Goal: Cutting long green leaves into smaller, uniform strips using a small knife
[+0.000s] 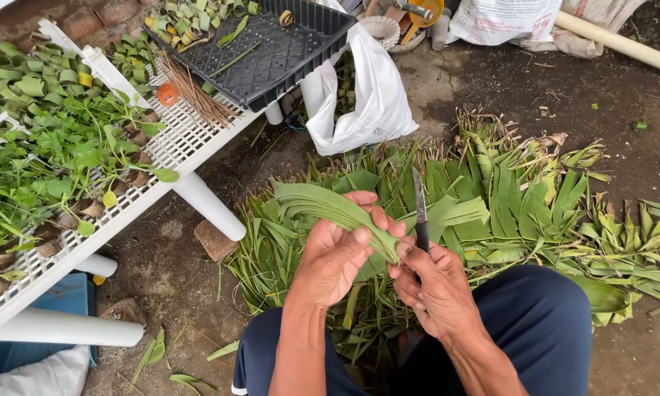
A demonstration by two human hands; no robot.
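A long green leaf strip arches above the person's knees, gripped in the left hand, fingers clamped on it. The right hand is closed around a dark-handled knife, blade pointing away. Cut leaves pile on the ground beyond. A white slatted rack of seedlings stands left; a white bag sits farther off.

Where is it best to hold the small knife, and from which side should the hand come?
Probably by its dark handle, from below. The knife stands nearly upright with the blade tip pointing away, and the right hand already wraps the handle at the lower end, clear of the blade.
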